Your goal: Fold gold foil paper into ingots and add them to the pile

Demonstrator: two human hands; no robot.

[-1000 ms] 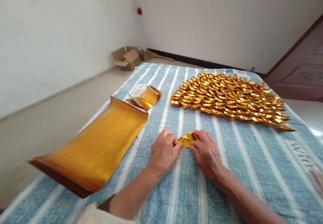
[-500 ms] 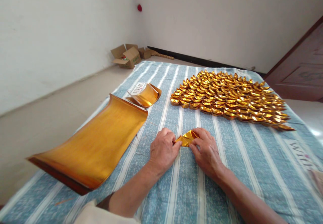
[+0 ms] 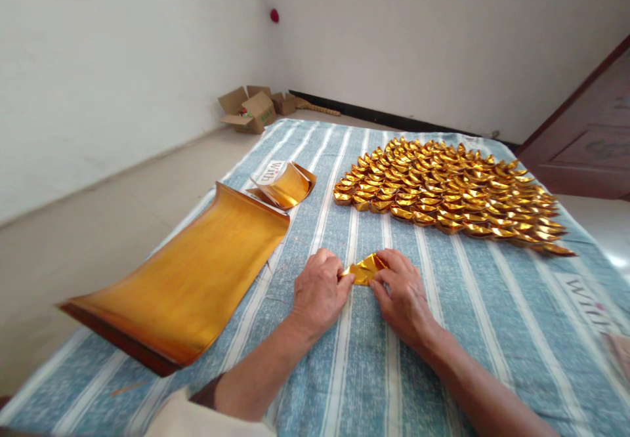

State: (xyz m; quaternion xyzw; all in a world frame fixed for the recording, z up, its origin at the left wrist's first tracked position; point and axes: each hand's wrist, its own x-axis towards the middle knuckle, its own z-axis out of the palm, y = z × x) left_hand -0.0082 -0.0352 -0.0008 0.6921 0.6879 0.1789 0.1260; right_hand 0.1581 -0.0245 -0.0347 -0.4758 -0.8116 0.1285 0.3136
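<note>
Head view: fingers of left hand (image 3: 321,289) and right hand (image 3: 402,292) pinch opposite ends of gold foil piece (image 3: 364,271), near middle, over striped cloth (image 3: 367,358). Folded gold pieces (image 3: 438,191) farther right. Far left: open cardboard box (image 3: 263,119), contents indistinct.

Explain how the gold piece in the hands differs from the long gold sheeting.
The gold piece is small; the long gold sheeting is much larger. The piece is creased, whereas the sheeting is mostly smooth, with raised ends. The left hand and right hand hold the piece; the sheeting lies untouched. Both look gold.
</note>
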